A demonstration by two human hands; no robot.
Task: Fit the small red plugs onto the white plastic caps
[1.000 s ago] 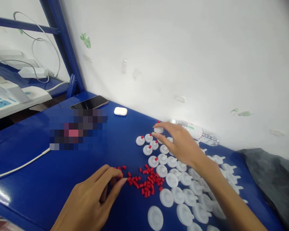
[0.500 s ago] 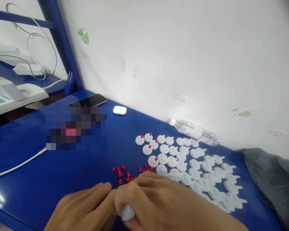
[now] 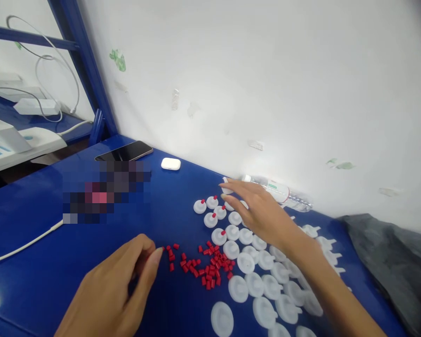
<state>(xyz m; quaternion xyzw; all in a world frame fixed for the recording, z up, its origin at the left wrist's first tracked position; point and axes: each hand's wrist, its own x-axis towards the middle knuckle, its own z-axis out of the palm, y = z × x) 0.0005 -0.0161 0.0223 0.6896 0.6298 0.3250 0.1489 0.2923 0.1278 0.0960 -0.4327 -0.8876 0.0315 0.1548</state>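
Note:
My right hand (image 3: 256,201) reaches over the far part of the white pieces, its fingertips closed on a white spouted lid (image 3: 226,186) partly hidden by them. Above the table's left-middle, my left hand (image 3: 122,281) is curled with thumb and index finger pressed together; whatever they pinch is hidden. Just right of its fingertips lies a scattered pile of small red caps (image 3: 212,267). Several white lids with red caps (image 3: 210,220) on their spouts sit together beyond the pile. Many plain white spouted lids (image 3: 237,288) spread to the right, some beneath my right forearm.
A clear bottle (image 3: 277,192) lies along the wall. A phone (image 3: 124,152), a white earbud case (image 3: 170,164) and a blurred-out object (image 3: 105,192) with a white cable are at the back left. Dark grey plastic (image 3: 382,257) covers the right end of the blue table (image 3: 38,220).
My hands, together over a white piece before, have come apart. The right went up and away to the far lids; the left stays near the red caps, which show more fully now.

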